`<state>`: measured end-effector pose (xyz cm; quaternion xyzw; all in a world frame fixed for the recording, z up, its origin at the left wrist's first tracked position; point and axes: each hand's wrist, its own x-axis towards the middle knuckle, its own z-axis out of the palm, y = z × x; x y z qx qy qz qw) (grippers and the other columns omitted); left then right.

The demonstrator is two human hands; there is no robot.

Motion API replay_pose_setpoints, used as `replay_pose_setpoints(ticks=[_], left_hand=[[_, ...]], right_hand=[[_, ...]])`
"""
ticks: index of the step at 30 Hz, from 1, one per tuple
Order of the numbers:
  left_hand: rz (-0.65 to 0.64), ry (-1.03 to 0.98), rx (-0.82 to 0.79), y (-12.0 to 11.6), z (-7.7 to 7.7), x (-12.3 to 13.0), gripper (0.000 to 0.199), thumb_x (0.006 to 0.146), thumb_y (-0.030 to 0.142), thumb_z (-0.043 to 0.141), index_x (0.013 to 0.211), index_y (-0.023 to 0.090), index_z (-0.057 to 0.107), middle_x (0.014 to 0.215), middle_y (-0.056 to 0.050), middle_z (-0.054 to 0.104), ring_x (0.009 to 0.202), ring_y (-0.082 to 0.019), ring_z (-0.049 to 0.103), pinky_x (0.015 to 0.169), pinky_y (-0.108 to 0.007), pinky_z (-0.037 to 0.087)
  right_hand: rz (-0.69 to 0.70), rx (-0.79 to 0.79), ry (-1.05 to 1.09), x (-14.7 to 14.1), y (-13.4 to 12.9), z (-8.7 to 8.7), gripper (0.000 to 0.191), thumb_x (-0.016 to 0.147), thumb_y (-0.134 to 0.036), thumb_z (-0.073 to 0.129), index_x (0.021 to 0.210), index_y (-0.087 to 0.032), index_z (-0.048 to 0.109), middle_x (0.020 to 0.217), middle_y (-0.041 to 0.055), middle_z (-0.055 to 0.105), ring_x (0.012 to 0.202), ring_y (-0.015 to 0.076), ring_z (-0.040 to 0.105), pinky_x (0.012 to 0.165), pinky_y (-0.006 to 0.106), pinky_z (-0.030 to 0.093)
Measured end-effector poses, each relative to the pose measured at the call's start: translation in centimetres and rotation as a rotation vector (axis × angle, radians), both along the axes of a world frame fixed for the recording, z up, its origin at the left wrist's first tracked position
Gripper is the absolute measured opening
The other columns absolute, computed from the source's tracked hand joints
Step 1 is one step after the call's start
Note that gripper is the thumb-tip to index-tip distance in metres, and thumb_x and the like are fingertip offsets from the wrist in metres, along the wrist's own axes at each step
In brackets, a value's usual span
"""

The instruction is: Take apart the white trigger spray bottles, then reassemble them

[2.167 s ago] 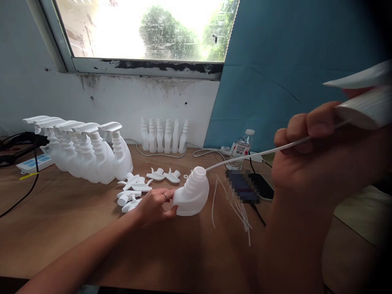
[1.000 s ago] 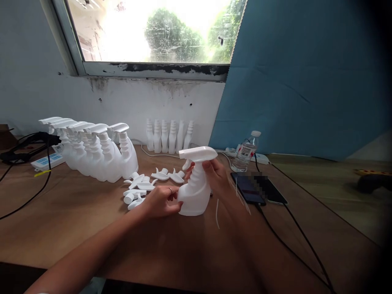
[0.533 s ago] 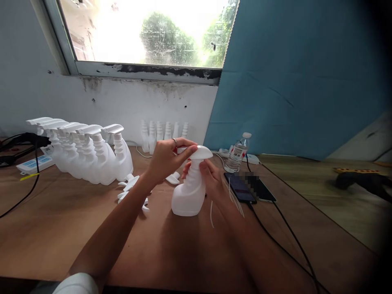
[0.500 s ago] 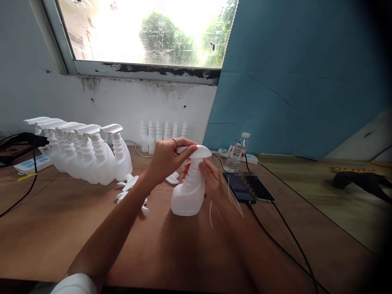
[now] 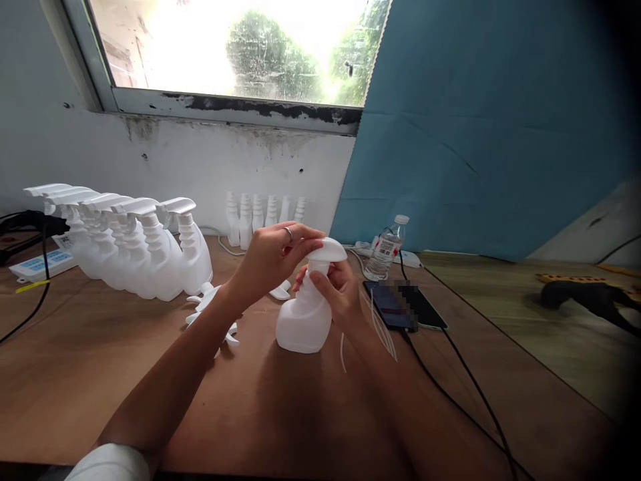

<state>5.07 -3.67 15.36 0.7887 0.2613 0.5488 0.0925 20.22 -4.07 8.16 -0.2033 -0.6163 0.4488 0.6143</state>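
Observation:
A white spray bottle (image 5: 303, 327) stands upright on the brown table in front of me. On its neck sits a white trigger spray head (image 5: 329, 250). My left hand (image 5: 275, 257), with a ring on one finger, is closed on the spray head from the left. The fingers of my right hand (image 5: 340, 294) wrap round the bottle's neck, thumb in front. Left of the bottle lie several loose white spray heads (image 5: 203, 304), partly hidden by my left forearm. Another white spray head piece (image 5: 281, 290) lies behind the bottle.
Several bottles with spray heads (image 5: 145, 257) stand in rows at left. Several headless bottles (image 5: 245, 224) line the wall. At right are a clear water bottle (image 5: 388, 250), a phone (image 5: 388, 307) with cables, and thin white tubes (image 5: 383, 327). A power strip (image 5: 45, 266) lies far left.
My right hand's thumb has moved left across the front of the bottle's neck. The spray head has turned a little. My left hand keeps its hold, and the view has shifted slightly.

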Motion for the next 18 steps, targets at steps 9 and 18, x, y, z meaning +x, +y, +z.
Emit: replay_pose_setpoints(ticks=[9,18], left_hand=[[0.006,0.052,-0.079,-0.3,0.6,-0.5,0.018,0.088,0.03,0.059,0.091,0.019,0.073,0.077,-0.001,0.07,0.06,-0.008,0.055,0.058,-0.02,0.045],[0.034,0.099,-0.099,-0.3,0.7,-0.9,0.021,0.088,0.034,0.059,0.091,0.019,0.072,0.074,0.0,0.07,0.06,-0.009,0.053,0.058,-0.021,0.044]], right_hand=[[-0.186,-0.081,-0.063,-1.2,-0.5,1.1,0.04,0.075,-0.039,0.073,0.099,-0.019,0.049,0.064,-0.0003,0.063,0.054,0.0155,0.06,0.053,0.028,0.048],[-0.266,-0.064,-0.093,-1.7,-0.8,0.8,0.044,0.075,-0.041,0.073,0.105,-0.02,0.049,0.064,-0.0021,0.063,0.054,0.0156,0.06,0.054,0.029,0.05]])
